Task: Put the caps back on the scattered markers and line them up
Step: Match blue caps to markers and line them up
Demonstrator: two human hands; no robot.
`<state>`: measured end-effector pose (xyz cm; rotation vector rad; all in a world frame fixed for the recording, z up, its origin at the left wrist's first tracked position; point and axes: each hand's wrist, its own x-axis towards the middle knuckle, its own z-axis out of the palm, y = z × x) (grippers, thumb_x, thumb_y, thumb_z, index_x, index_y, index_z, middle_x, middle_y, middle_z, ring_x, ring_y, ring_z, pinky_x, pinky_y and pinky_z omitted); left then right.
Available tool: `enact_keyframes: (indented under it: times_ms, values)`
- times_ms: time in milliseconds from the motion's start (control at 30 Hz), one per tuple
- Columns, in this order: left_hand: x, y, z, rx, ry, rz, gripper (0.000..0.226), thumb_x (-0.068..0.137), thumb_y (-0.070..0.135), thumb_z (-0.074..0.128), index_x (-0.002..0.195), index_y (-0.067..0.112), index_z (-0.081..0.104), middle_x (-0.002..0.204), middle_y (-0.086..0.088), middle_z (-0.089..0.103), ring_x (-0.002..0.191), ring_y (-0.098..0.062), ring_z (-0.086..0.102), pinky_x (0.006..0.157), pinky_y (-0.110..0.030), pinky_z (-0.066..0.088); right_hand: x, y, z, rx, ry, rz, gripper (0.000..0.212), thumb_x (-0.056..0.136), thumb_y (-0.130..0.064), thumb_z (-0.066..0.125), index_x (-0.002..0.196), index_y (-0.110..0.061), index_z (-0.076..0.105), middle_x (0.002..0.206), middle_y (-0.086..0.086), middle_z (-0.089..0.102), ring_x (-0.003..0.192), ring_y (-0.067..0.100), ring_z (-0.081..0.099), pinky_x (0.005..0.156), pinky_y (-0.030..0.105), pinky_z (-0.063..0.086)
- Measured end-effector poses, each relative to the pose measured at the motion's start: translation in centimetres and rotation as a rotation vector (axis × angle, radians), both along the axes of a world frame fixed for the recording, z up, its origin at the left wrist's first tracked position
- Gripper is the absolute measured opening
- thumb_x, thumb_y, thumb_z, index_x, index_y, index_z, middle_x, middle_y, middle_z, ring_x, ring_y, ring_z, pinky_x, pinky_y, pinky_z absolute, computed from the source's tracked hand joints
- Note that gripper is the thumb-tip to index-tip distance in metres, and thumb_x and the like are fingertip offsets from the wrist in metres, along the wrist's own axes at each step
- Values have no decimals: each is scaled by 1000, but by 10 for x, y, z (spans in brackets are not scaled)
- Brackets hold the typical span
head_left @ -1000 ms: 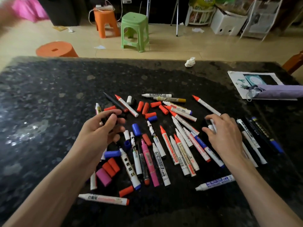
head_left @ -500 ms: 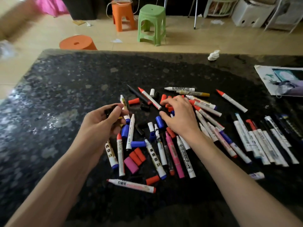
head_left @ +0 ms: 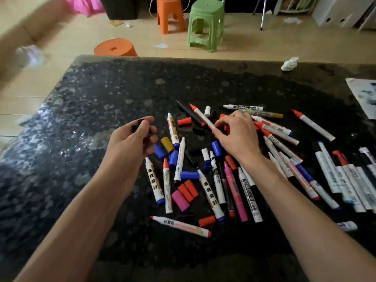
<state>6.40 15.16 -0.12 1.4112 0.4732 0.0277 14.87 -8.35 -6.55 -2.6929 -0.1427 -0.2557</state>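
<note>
Several uncapped markers and loose red, blue, yellow and pink caps lie scattered on the dark stone table [head_left: 101,110]. My left hand [head_left: 130,141] hovers left of the pile, its fingers curled round a black cap [head_left: 137,124]. At the top of the pile, my right hand [head_left: 238,137] pinches the near end of a white marker with a red tip [head_left: 200,115]. Near it lie a red cap [head_left: 184,121], a yellow cap [head_left: 167,144] and a blue cap [head_left: 216,148]. Farther right, several markers [head_left: 345,180] lie side by side in a row.
A crumpled tissue [head_left: 289,64] sits near the table's far edge and a printed sheet [head_left: 364,96] at the right edge. Beyond the table stand a green stool [head_left: 206,23] and orange stools [head_left: 169,15]. Another person's blurred arm [head_left: 28,35] shows at top left.
My right hand has moved left from the row of markers to the middle of the pile and taken hold of the red-tipped marker. My left hand has kept the black cap.
</note>
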Motion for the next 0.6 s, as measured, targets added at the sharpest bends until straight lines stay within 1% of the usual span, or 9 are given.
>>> enact_keyframes:
  times_ms: [67, 133, 267, 367, 433, 500, 600]
  values:
    - [-1, 1, 1, -2, 1, 8, 23, 109, 18, 49, 118, 10, 68, 85, 4, 65, 72, -9, 58, 58, -20, 47, 1, 3, 3, -15, 7, -8, 13, 90, -35, 77, 99, -26, 77, 107, 1, 64, 114, 23, 52, 95, 34, 43]
    - [-2, 2, 0, -9, -3, 12, 23, 109, 17, 50, 119, 9, 69, 86, 3, 66, 73, -10, 59, 59, -22, 47, 0, 7, 6, -3, 18, -1, 11, 90, -34, 77, 97, -26, 77, 105, 1, 65, 112, 24, 53, 94, 35, 43]
    - [-1, 4, 1, -15, 6, 19, 24, 108, 17, 51, 120, 8, 69, 88, 2, 67, 76, -10, 59, 61, -23, 48, -7, 13, 9, 48, 30, 29, 16, 93, -31, 72, 107, -26, 76, 105, 0, 64, 107, 22, 54, 89, 30, 42]
    - [-2, 5, 0, -6, 12, 12, 23, 107, 14, 52, 121, 9, 69, 92, 0, 68, 78, -11, 60, 61, -22, 49, -17, 13, 15, 88, 89, 88, 18, 93, -30, 72, 110, -26, 76, 101, -4, 60, 108, 20, 54, 90, 27, 39]
    - [-3, 5, -1, 7, 17, 0, 22, 106, 12, 54, 121, 9, 69, 93, -1, 68, 79, -12, 61, 62, -22, 49, -26, 14, 19, 98, 118, 145, 17, 92, -36, 74, 107, -28, 76, 96, -9, 59, 105, 15, 52, 93, 28, 39]
    - [-3, 4, -1, 4, 19, -7, 21, 106, 11, 54, 121, 9, 69, 92, 0, 68, 79, -12, 60, 64, -23, 48, -38, 20, 24, 125, 147, 195, 19, 91, -46, 73, 100, -30, 77, 95, -11, 58, 104, 10, 47, 92, 29, 39]
    - [-4, 3, 1, 5, 11, -16, 21, 106, 13, 55, 122, 10, 68, 94, 0, 70, 79, -11, 61, 66, -24, 50, -55, 43, 29, 120, 204, 247, 23, 87, -56, 74, 91, -34, 78, 95, -12, 54, 107, 10, 43, 92, 28, 37]
